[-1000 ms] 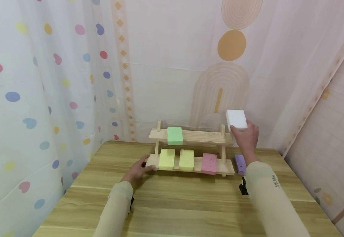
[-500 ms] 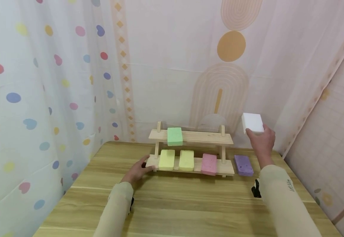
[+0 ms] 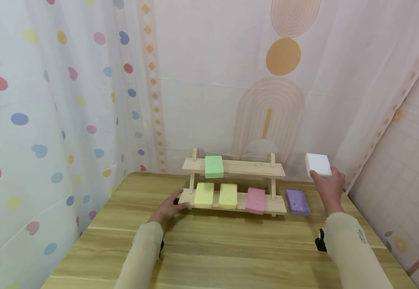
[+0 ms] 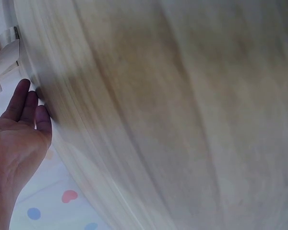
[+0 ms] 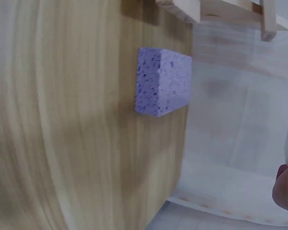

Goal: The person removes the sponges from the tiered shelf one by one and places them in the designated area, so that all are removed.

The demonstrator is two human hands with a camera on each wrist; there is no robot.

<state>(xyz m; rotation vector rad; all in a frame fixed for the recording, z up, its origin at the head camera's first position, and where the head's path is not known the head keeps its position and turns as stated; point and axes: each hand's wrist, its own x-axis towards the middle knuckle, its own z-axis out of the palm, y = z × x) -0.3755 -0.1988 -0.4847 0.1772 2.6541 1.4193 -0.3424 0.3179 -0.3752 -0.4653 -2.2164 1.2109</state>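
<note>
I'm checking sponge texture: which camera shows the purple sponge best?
The right wrist view: the purple sponge appears close up, its pores clear. The head view shows it smaller, on the table beside the wooden rack; the left wrist view doesn't show it.

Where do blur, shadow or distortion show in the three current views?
Head: even light, little blur, white block bright; left wrist: tabletop out of focus, its edge bowed, left hand partly shaded; right wrist: purple sponge fairly sharp, soft shadows nearby.
</note>
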